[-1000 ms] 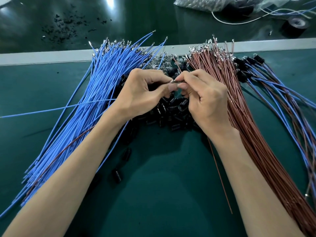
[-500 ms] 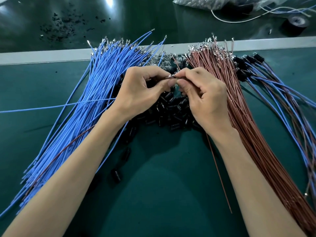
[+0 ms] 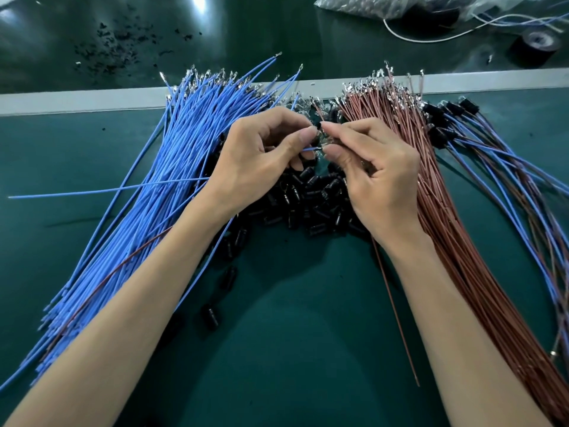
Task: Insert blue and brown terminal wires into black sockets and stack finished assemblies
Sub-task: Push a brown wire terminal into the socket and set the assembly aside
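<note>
A single brown wire (image 3: 395,306) trails near from under the right hand (image 3: 381,180); fingertips meet above the black sockets (image 3: 308,204) heap; the left hand (image 3: 261,161) pinches a blue wire (image 3: 107,188), the right pinches a small dark piece (image 3: 319,127), mostly hidden; blue bundle (image 3: 172,167) left, brown bundle (image 3: 455,229) right; finished assemblies (image 3: 443,118) far right; tape roll (image 3: 535,46) beyond

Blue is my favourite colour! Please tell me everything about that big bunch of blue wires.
The bunch of blue wires lies loose on the green table, on the person's left. They are long, thin, plastic-coated strands, fanned and slanting up toward the pale strip. Small shiny metal tips end them at the far side. One brown wire lies among them, the left forearm crosses over some, and black sockets sit along their right edge.
</note>
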`<state>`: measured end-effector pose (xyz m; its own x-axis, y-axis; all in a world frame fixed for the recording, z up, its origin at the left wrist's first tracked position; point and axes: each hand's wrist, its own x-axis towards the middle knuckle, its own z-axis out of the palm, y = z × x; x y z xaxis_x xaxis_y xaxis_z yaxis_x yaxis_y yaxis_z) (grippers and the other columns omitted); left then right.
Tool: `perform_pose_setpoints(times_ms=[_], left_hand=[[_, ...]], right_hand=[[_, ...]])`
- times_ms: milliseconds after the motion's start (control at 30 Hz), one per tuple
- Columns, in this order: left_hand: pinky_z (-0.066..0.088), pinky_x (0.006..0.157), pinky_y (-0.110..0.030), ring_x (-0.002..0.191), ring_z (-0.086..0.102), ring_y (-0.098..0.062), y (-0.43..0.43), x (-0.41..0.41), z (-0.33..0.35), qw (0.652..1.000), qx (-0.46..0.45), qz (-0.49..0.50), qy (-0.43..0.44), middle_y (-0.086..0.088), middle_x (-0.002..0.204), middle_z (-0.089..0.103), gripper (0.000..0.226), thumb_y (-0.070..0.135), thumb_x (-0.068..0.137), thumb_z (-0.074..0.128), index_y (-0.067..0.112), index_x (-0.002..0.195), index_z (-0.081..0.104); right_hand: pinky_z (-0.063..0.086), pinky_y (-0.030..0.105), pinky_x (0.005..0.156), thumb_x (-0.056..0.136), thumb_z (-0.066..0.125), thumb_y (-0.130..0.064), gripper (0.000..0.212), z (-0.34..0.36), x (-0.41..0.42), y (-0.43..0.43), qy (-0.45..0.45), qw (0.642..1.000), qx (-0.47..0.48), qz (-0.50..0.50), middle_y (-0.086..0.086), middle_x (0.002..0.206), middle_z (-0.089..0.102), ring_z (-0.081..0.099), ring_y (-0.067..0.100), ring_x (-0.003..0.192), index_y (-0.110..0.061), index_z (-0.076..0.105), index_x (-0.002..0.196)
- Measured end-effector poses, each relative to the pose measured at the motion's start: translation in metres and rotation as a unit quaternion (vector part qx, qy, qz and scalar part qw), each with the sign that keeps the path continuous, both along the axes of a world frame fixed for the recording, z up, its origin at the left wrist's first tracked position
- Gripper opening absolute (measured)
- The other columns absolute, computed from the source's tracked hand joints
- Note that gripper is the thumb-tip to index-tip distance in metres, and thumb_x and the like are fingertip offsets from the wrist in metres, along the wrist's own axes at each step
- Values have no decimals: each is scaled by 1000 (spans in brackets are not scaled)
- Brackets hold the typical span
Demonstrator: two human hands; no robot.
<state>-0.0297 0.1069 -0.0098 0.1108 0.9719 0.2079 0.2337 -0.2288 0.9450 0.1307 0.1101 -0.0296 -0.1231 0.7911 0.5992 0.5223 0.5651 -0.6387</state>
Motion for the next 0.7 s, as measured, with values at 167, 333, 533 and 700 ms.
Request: perform_pose_setpoints(times_ms=[167, 333, 533, 700], left_hand=[[52, 61, -23, 61, 61, -4, -1, 0, 2, 999, -2, -7, 35, 3, 72, 66, 9, 12, 94, 59, 15, 89, 65], [52, 63, -20, 65, 61, -7, -4, 6, 4, 999, -9, -9, 52, -5, 74, 65, 12, 9, 96, 55, 9, 93, 67], [48, 60, -17, 62, 58, -7, -6, 8, 9, 998, -28, -16, 55, -4, 70, 66, 12, 11, 95, 57, 14, 92, 69], [41, 56, -12, 57, 52, -5, -4, 3, 12, 995, -75, -39, 49, 8, 61, 64, 19, 13, 95, 58, 19, 79, 68]], right_hand=[[45, 12, 82, 86, 67, -3, 33, 0, 1, 0, 15, 1000, 10, -17, 10, 89, 67, 55, 4, 83, 3, 64, 118], [46, 8, 85, 83, 71, -3, 25, -2, 1, 0, 40, 998, 35, -21, -1, 94, 67, 61, 2, 87, 1, 70, 107], [45, 4, 83, 79, 73, 7, 24, -6, 0, 0, 43, 997, 58, -29, 10, 91, 73, 61, 1, 87, 3, 71, 103], [48, 8, 82, 80, 74, 5, 21, -7, 0, 0, 38, 996, 74, -24, 10, 91, 73, 64, 3, 85, 2, 72, 100]])
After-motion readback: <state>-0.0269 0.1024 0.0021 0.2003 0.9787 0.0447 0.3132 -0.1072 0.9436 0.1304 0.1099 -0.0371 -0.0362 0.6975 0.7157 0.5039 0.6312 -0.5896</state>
